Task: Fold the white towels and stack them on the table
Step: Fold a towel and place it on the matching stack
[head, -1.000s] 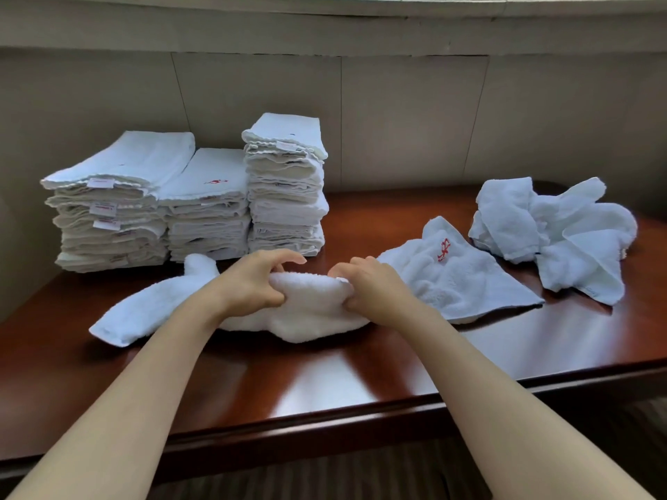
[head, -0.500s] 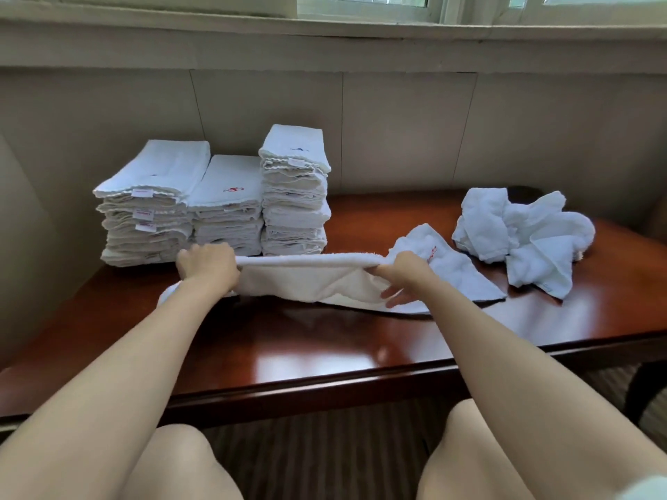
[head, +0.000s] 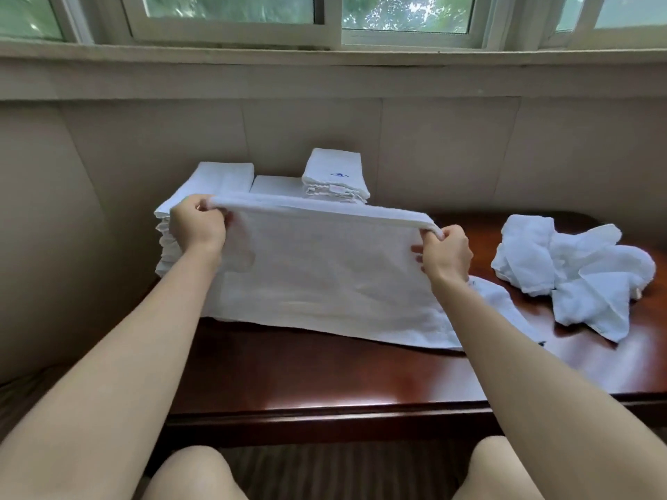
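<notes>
White towel [head: 317, 268] pinched at both top corners by our left hand [head: 196, 225] and right hand [head: 445, 252]; we should keep its edge taut and level, then fold on the tabletop [head: 325, 377].

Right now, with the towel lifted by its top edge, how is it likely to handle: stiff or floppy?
Probably floppy: the towel hangs as a limp sheet between the left hand and right hand, its lower edge draping onto the table. Likely light, since pinches at two corners carry it. It seems unlikely to slip.
</notes>
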`<state>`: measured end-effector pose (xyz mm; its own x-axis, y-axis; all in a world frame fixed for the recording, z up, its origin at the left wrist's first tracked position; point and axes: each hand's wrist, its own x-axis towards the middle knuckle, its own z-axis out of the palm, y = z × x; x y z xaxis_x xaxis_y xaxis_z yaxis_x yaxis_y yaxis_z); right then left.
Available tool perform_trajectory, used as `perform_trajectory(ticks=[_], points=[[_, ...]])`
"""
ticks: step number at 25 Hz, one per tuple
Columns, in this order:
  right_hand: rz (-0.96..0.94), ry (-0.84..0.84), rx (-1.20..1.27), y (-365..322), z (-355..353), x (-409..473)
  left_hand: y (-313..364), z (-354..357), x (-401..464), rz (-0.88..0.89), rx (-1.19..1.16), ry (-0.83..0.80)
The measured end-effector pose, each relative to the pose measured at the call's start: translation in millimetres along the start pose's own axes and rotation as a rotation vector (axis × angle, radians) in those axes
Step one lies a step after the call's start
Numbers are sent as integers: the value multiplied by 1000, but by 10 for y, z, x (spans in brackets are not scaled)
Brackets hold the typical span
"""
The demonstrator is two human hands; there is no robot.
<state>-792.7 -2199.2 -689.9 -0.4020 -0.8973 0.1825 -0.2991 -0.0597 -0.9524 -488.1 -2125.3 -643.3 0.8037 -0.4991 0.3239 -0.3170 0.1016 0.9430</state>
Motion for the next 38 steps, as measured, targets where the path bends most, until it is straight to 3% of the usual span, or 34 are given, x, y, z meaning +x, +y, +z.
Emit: perform_trajectory(ticks=[3, 7, 10, 14, 16, 18, 19, 21, 22, 23, 25, 27, 30, 32, 35, 38], points=[[130, -22, -155, 260, 122, 41, -207, -31, 27, 122, 240, 101], [272, -37, 298, 38, 201, 392, -201, -128, 453, 62, 306, 207], [93, -50, 438, -379, 171, 749, 177, -250, 814, 123, 296, 256], [-144, 47, 415, -802, -112, 737, 486, -472, 961, 435, 285, 182], [-228, 106, 178, -742, -311, 539, 414, -641, 908, 470, 291, 28], [-218, 16, -263, -445, -455, 318, 289, -855, 695, 352, 464, -273], [-144, -118, -555, -295, -508, 198, 223, -963, 558, 225, 619, -538], [81, -548, -1077, -84, -642, -154, 83, -1169, 273, -172, 990, -1131], [95, -735, -1252, -38, -704, -346, 21, -1247, 134, -359, 1135, -1353], [120, -886, -1380, 1, -736, -483, -40, -1279, 52, -479, 1225, -1469], [341, -1109, -1529, -4, -702, -660, -128, -1270, -42, -504, 1261, -1469], [431, -1097, -1464, -14, -504, -641, -179, -1196, -11, -393, 1216, -1332], [24, -929, -1256, 8, -121, -543, -373, -955, 77, -105, 1177, -1078], [-298, -883, -1196, 163, 77, -530, -664, -707, -75, 66, 1232, -1108], [-388, -945, -1293, 544, 258, -510, -1124, -450, -452, 75, 1336, -1268], [-414, -987, -1350, 547, 370, -447, -1170, -423, -534, 171, 1269, -1127]])
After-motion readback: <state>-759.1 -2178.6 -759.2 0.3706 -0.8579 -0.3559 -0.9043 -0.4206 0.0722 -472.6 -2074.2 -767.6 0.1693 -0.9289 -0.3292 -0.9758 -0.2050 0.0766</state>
